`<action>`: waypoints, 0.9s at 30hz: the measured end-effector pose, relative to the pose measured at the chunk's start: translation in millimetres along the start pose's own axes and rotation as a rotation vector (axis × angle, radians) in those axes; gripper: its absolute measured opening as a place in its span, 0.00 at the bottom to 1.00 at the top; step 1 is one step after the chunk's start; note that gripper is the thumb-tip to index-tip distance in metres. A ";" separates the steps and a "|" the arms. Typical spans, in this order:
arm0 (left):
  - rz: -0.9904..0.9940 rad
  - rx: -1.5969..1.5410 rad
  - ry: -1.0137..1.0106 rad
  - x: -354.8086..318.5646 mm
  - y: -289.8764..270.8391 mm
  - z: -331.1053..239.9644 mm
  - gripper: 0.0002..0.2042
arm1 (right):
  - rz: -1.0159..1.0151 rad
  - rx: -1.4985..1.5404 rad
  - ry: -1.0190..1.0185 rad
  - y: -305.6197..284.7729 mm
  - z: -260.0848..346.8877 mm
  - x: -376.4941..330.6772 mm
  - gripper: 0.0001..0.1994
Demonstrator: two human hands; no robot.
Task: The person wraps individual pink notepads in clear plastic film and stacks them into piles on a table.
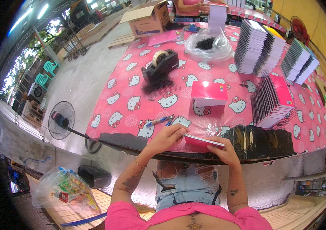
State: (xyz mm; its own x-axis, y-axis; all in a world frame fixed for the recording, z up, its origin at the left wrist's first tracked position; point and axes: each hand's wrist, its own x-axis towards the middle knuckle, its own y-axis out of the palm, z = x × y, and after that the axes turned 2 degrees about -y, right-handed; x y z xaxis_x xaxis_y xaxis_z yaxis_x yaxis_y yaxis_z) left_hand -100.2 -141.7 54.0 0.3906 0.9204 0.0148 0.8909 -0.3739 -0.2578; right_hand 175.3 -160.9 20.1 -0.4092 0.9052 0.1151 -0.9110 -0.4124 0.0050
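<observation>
Pink top (126, 216) sits below the red notebook (201, 141), which the right hand (225, 151) grips and could drop if loosened; left hand (169, 137) pinches something unclear at the notebook's left end.

Right hand (225, 150) holding pink notebook (199, 141); left hand (171, 136) at its end; tape dispenser (162, 67) beyond

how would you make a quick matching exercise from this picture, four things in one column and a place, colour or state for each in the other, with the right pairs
Things
1. nearest notebook
2. tape dispenser
3. chairs
4. cardboard box

Descriptions
A. green, at the far left
B. flaps open
C. gripped by the right hand
D. black, on the table

Right pairs: 1-C, 2-D, 3-A, 4-B
</observation>
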 end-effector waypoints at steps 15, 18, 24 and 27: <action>-0.001 0.213 0.172 -1.1 -6.2 -16.7 0.11 | 0.003 -0.038 0.005 -2.4 -2.8 -0.6 0.13; -0.012 0.475 0.261 -3.0 -7.2 -14.5 0.14 | 0.005 -0.053 -0.007 -1.1 -1.3 0.2 0.13; -0.128 0.585 0.333 -1.7 8.4 -30.9 0.14 | -0.029 -0.049 -0.007 -2.7 -8.1 0.0 0.13; -0.039 0.636 0.271 -2.9 -1.7 -19.7 0.15 | -0.035 -0.034 0.007 0.8 -6.1 -0.2 0.13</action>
State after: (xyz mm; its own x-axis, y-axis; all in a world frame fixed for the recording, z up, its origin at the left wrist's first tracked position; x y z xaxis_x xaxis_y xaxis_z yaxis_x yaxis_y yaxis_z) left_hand -98.2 -145.9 73.5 0.4791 0.8398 0.2552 0.6290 -0.1257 -0.7672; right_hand 174.3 -160.7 14.0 -0.3774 0.9197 0.1084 -0.9259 -0.3770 -0.0248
